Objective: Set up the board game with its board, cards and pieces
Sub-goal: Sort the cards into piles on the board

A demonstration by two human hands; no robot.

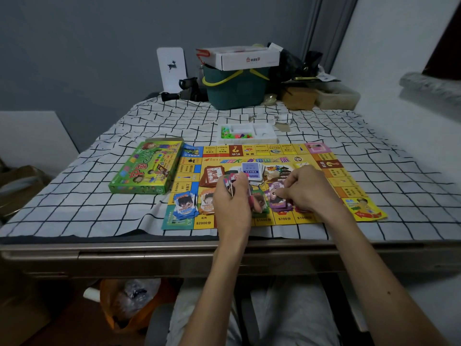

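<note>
Board (321, 182) is flat on the checked cloth (99, 196), near edge close to the table (149, 255) lip and well within the person's reach. Looks like the sorting surface as well as the play surface.

Left hand (232, 203) is curled round a fanned stack of notes (230, 183), held upright over the board's near-centre, probably so the faces can be read while dealing off. Right hand (306, 188) is low on the purple pile (277, 199), thumb and forefinger together on what seems to be the top purple note. Can't tell if it's placing or squaring.

Money looks grouped by colour along the board's near side: blue pile (184, 207), then orange pile (207, 202), green pile (259, 204) partly hidden behind the left hand, then purple. A reddish bit shows under the right hand, unclear. Likely sorting by denomination.

Two card decks sit mid-board: brown deck (212, 176) and blue deck (252, 171), the blue one untidy.

White tray (264, 138) sits just beyond the board's far edge, with the coloured pieces (235, 134) in its left compartment; none are on the board yet. Green game box (147, 168) is parked just beside the board's left edge.

Judgement: board done, cards mostly done, money mid-sort, pieces pending.
</note>
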